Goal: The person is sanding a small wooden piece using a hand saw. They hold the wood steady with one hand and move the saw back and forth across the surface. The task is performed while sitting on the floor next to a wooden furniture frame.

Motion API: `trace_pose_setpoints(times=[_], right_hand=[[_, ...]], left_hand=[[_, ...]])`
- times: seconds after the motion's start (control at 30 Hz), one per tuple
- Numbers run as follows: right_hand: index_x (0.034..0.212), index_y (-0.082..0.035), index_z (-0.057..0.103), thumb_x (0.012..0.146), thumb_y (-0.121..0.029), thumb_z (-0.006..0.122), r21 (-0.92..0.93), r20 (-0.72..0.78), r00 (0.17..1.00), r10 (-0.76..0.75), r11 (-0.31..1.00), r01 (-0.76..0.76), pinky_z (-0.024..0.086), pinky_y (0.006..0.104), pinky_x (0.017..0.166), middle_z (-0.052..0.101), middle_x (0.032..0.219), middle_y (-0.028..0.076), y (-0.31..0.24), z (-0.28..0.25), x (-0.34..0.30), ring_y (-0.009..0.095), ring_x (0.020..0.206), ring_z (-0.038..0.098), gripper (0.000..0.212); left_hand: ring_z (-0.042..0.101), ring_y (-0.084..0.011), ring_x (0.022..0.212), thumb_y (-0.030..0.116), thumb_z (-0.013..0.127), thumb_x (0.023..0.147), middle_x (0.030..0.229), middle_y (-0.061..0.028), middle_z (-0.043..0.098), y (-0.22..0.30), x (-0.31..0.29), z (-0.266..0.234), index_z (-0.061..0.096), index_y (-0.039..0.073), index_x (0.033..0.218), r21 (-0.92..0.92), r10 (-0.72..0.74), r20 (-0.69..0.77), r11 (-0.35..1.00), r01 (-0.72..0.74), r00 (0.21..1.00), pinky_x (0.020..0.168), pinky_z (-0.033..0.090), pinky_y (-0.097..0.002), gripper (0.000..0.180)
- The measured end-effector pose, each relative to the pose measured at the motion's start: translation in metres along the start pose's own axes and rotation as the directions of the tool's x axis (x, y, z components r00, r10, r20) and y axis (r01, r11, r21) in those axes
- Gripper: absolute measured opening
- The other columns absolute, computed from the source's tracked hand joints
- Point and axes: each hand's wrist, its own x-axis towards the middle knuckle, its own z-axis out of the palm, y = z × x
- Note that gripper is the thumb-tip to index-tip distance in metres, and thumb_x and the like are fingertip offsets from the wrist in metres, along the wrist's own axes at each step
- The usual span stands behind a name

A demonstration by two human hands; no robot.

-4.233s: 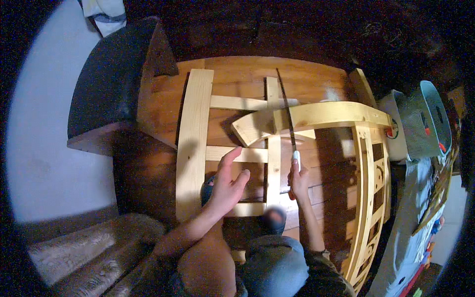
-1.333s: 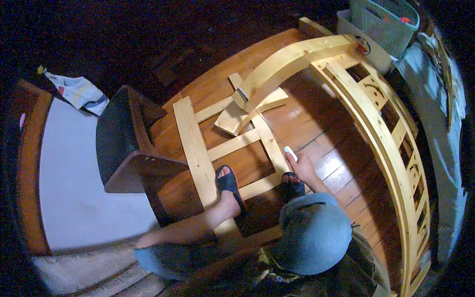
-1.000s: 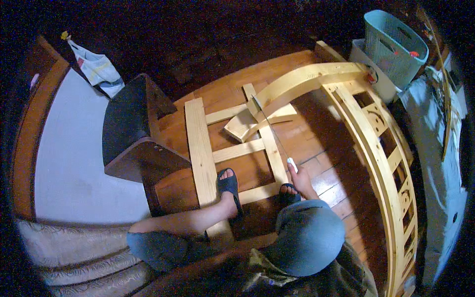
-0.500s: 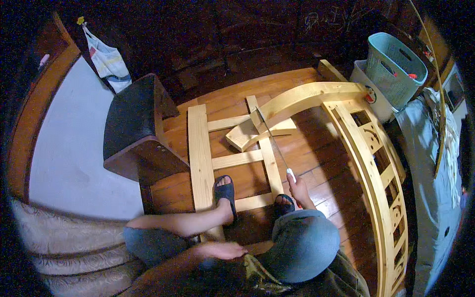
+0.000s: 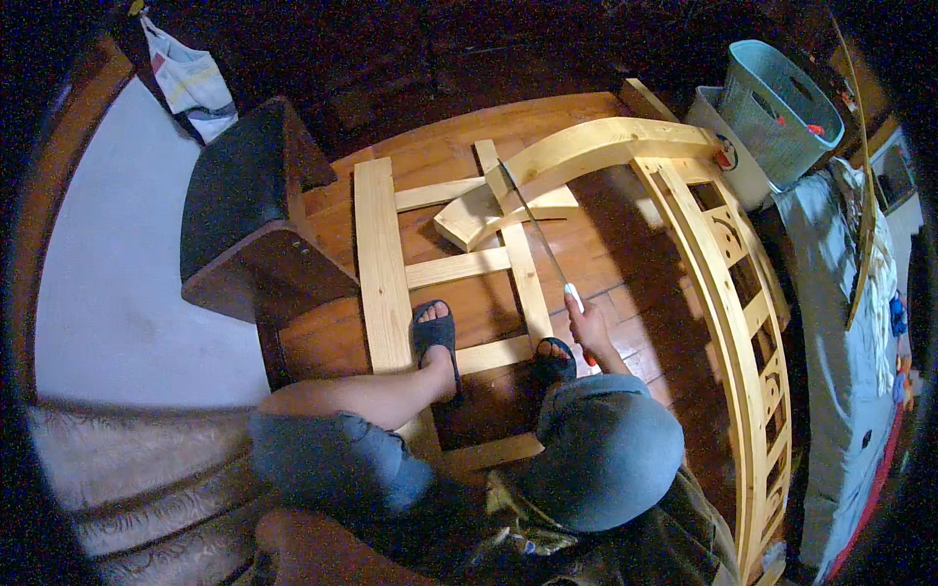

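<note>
My right hand [image 5: 590,329] is wrapped around the white and orange-red handle of a hand saw [image 5: 574,296]. The saw's long thin blade slants up and away to the left, its far end against the curved pale wooden beam [image 5: 576,146]. That beam arches across from the bed rail and its cut-looking end rests over a ladder-like wooden frame [image 5: 380,264] on the floor. My sandalled feet are on or beside this frame. Of my left arm, only a blurred dark stretch shows at the lower edge; its hand is out of sight.
A slatted wooden bed rail [image 5: 718,293] with cut-out shapes curves down the right. Behind it are a teal basket [image 5: 782,117] and a bed with light blue cloth [image 5: 831,293]. A black-topped stool [image 5: 234,176] stands at left, near a cushioned seat [image 5: 147,469].
The view has tilted so the scene sits higher. My left hand, earlier over my lap, has dropped out of sight. My right hand keeps hold of the saw, its blade still across the beam.
</note>
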Motion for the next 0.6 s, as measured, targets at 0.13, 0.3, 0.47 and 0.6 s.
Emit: trace_pose_setpoints(times=[0.13,0.3,0.47,0.6], right_hand=[[0.072,-0.001,0.054,0.084,-0.049,0.045,0.082,-0.014,1.000,0.007,0.997,-0.006,0.036,0.0298,0.038,0.045,0.049,0.005,0.002,0.004,0.001,0.014,0.041,0.044,0.050],[0.070,0.005,0.059,0.080,-0.056,0.045,0.065,-0.034,0.997,0.062,0.996,-0.060,0.042,0.0364,0.045,0.052,0.049,0.011,0.001,0.012,0.002,0.021,0.044,0.051,0.063],[0.058,-0.009,0.043,0.081,-0.052,0.049,0.153,0.022,0.997,0.073,0.985,-0.075,0.032,0.0288,0.031,0.038,0.044,0.001,-0.021,0.016,-0.006,0.012,0.033,0.037,0.049],[0.058,-0.010,0.042,0.082,-0.051,0.049,0.103,0.015,0.996,0.092,0.990,-0.093,0.033,0.0289,0.031,0.037,0.043,0.000,-0.050,0.001,-0.031,0.013,0.033,0.037,0.048]], left_hand=[[0.043,-0.0226,0.111,0.034,0.040,0.089,0.119,-0.0125,0.048,0.012,-0.007,0.000,0.044,0.001,0.117,0.027,0.036,0.040,0.999,-0.037,0.999,0.093,0.034,-0.0318,0.044],[0.042,-0.0224,0.113,0.032,0.040,0.089,0.121,-0.0129,0.046,0.050,-0.024,-0.007,0.042,0.000,0.120,0.087,0.114,0.125,0.988,-0.126,0.986,0.095,0.032,-0.0315,0.044],[0.042,-0.0222,0.115,0.030,0.040,0.089,0.123,-0.0133,0.045,0.110,-0.056,-0.021,0.041,0.000,0.122,0.158,0.227,0.226,0.951,-0.266,0.947,0.096,0.031,-0.0312,0.045],[0.041,-0.0220,0.116,0.028,0.040,0.089,0.124,-0.0136,0.045,0.163,-0.074,-0.039,0.039,-0.001,0.124,0.216,0.311,0.305,0.898,-0.384,0.900,0.098,0.030,-0.0309,0.045]])
